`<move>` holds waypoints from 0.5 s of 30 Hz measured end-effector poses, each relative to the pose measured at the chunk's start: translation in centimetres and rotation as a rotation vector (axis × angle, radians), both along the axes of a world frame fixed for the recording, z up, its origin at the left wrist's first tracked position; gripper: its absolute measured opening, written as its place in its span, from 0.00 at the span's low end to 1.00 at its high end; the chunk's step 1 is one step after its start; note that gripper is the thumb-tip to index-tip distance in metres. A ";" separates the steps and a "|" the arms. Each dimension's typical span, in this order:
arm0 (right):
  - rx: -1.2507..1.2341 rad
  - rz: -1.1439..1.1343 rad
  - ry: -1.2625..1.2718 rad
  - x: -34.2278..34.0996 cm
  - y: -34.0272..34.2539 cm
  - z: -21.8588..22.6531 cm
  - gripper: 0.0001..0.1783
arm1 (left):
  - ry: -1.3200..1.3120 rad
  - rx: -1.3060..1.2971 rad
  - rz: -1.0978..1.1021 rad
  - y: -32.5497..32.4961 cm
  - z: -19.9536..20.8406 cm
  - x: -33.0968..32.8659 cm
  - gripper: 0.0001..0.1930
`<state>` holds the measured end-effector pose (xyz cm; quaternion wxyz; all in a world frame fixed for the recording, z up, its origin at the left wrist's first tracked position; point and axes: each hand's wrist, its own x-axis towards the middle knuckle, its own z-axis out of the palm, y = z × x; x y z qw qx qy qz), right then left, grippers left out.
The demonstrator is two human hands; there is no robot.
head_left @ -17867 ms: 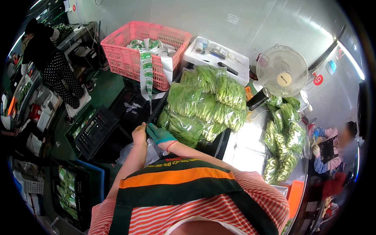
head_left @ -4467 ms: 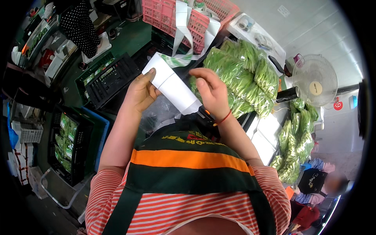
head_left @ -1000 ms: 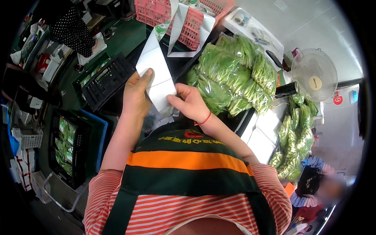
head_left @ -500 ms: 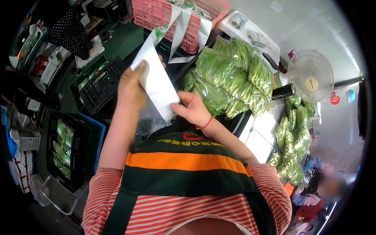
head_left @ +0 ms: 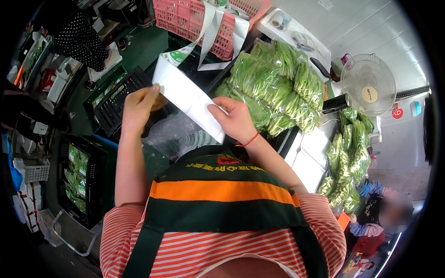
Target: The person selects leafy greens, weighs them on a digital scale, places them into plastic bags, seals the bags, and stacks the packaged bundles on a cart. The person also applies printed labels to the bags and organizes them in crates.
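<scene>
A long strip of labels (head_left: 190, 99), white on the side facing me and green-printed where it twists, stretches between my two hands. My left hand (head_left: 140, 109) pinches its left edge between thumb and fingers. Near the strip's lower end, my right hand (head_left: 235, 121) grips it with the thumb on top. The rest of the strip runs up and loops over a pink plastic crate (head_left: 178, 16). Below the strip lies a crumpled transparent plastic bag (head_left: 168, 132). Transparent bags of leafy greens (head_left: 262, 74) are piled just beyond my right hand.
More bagged greens (head_left: 345, 160) lie at the right, near a fan (head_left: 368, 85). A white foam box (head_left: 273, 30) stands behind the pile. Black crates (head_left: 123, 99) are at the left, one (head_left: 88, 178) holding packed greens. Other people are at both sides.
My left hand has moved left and down along the strip's edge, while my right hand has shifted slightly right. The strip now slants more, and more of the plastic bag shows.
</scene>
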<state>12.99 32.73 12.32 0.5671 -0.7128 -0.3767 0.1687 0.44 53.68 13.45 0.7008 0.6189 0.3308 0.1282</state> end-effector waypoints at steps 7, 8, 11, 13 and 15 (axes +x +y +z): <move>-0.177 0.312 -0.533 0.9 -1.5 3.3 0.05 | -0.430 1.001 -0.452 -4.3 1.8 1.8 0.13; -0.172 0.329 -0.567 0.8 -1.5 3.6 0.05 | -0.383 1.005 -0.590 -4.4 1.6 1.9 0.11; -0.163 0.269 -0.562 0.7 -2.2 4.1 0.06 | -0.339 1.061 -0.656 -4.0 1.5 2.0 0.07; -0.179 0.252 -0.562 0.6 -2.3 4.4 0.06 | -0.379 1.090 -0.570 -4.5 1.9 2.1 0.05; -0.174 0.233 -0.560 0.4 -2.3 4.7 0.05 | -0.405 1.107 -0.517 -4.7 2.2 2.0 0.05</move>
